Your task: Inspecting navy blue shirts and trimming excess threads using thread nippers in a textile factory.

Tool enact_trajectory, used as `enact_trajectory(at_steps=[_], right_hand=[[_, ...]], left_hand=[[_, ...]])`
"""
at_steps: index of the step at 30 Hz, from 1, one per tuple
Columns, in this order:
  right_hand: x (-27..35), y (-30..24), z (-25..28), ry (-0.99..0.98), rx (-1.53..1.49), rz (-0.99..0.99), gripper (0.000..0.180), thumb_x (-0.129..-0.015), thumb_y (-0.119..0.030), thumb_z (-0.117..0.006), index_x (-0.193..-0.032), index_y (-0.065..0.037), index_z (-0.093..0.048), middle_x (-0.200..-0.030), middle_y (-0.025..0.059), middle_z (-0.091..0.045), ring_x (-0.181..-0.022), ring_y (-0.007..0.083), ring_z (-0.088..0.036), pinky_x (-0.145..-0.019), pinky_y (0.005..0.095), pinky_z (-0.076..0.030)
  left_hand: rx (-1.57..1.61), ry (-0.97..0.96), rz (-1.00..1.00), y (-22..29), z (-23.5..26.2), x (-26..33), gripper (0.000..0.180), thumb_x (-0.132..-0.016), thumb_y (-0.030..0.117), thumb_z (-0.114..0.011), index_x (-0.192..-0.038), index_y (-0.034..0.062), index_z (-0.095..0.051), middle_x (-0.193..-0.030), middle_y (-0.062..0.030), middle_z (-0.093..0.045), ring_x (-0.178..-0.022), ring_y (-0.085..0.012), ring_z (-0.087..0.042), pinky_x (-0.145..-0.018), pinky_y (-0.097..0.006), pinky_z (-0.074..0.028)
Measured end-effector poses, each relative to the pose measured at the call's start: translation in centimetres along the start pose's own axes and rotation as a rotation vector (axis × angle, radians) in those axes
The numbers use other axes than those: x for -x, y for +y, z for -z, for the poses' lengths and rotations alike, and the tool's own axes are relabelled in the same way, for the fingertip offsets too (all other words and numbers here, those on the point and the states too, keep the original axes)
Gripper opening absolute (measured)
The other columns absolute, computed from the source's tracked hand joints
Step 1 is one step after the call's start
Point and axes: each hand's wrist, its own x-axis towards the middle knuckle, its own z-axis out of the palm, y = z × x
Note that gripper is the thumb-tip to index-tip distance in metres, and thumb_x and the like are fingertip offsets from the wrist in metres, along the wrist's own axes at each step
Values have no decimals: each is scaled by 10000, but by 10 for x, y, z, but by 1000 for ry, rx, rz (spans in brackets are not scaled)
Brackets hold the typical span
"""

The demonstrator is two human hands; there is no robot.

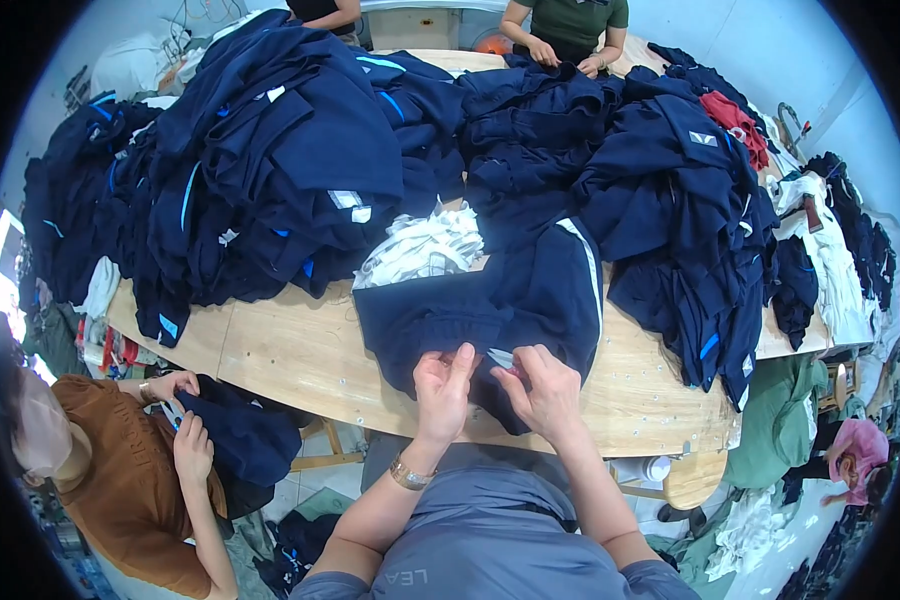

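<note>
In front of me a navy garment [542, 290] is spread over the table edge, with a gathered band and a white stripe down its right side. My left hand [442, 385] pinches the cloth near that band between thumb and fingers. Close to its right, my right hand [540, 385] is closed around small thread snips [500, 358]. Their pale pointed blades reach toward the left fingertips, over the cloth. Most of the snips' body is hidden in my palm. Just beyond the garment lies a heap of white labels or cloth scraps [430, 243].
Large piles of navy garments stand on the wooden table [300, 345], at left [270, 150] and right [680, 200]. A co-worker in brown [120, 480] trims dark cloth at lower left. Another person in green [570, 30] handles garments across the table. A stool [695, 480] stands at right.
</note>
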Motion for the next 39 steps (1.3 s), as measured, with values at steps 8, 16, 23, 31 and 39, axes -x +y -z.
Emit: enact_trajectory(at_steps=[8, 16, 23, 31, 39], right_hand=[[-1, -1, -1, 3, 14, 33, 243, -767, -286, -653, -788, -68, -547, -653, 55, -506, -541, 219, -547, -445, 311, -403], [-2, 0, 0, 9, -1, 26, 234, -768, -280, -650, -787, -71, -546, -656, 54, -515, -546, 222, -553, -452, 310, -406], [0, 3, -3, 132, -457, -248, 159, -812, -161, -630, -828, -42, -526, -558, 32, -436, -471, 116, -446, -436, 257, -350], [-10, -15, -2, 97, -555, -49, 366, -679, 7, -688, -1030, -36, -593, -640, 19, -544, -486, 30, -440, -454, 166, -353], [-11, -9, -7, 211, -575, -33, 204, -696, 85, -617, -873, -14, -637, -646, 85, -608, -480, 100, -517, -457, 213, -392]], left_hand=[[-102, 27, -33, -6, 4, 3, 109, -875, 117, -572, -867, 11, -549, -816, -9, -568, -714, -46, -493, -663, -191, -414], [-155, 66, -77, -6, -1, 2, 113, -868, 113, -582, -818, 14, -557, -786, -6, -578, -685, -38, -477, -622, -187, -391], [-167, 32, -10, -6, 5, 2, 96, -875, 97, -564, -880, 1, -562, -841, -27, -591, -741, -54, -514, -683, -204, -426], [114, -99, 75, 0, 4, 2, 183, -906, 50, -466, -1082, 2, -484, -1009, -105, -579, -914, -174, -584, -841, -332, -490], [182, -52, 85, 7, 3, -6, 161, -908, 63, -470, -1057, 5, -490, -1017, -99, -577, -943, -183, -569, -871, -364, -472]])
